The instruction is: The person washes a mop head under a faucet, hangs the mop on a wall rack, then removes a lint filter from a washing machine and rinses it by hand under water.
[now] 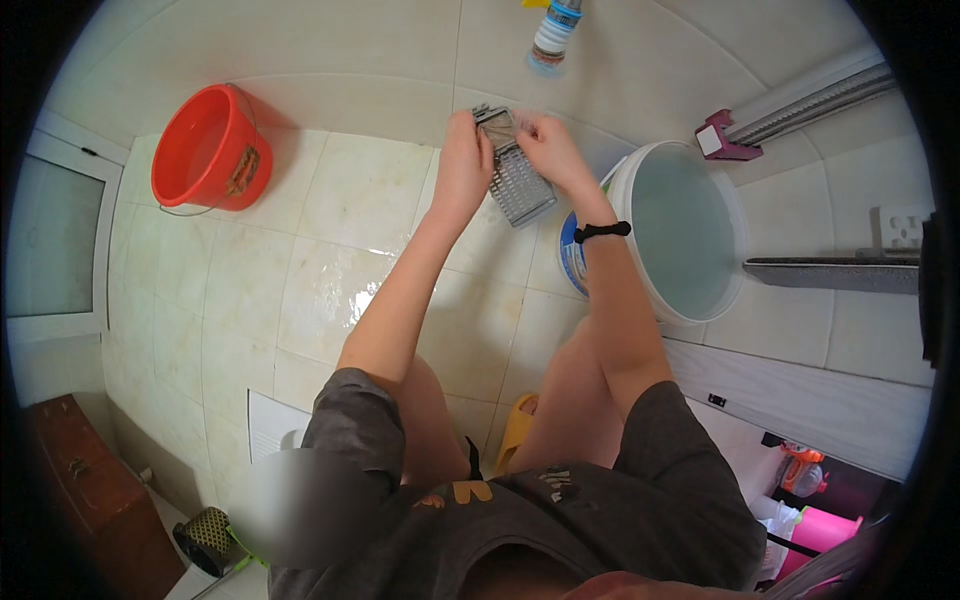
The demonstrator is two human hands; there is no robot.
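Observation:
A metal grater (523, 184) with a perforated face and an open frame at its upper end is held out over the tiled floor. My left hand (466, 159) grips its left side near the top, with the thumb along the edge. The curled fingers of my right hand (553, 148) are at the upper right of the frame, partly blurred at their tips. Above the grater, a tap filter nozzle (553, 41) hangs by the wall.
A large white bucket (742, 232) of water stands right of my right forearm. A red bucket (259, 169) is at the left by the wall. Wet floor tiles (337, 277) shine between. A yellow slipper (517, 431) is below me, a brown wooden cabinet (97, 487) lower left.

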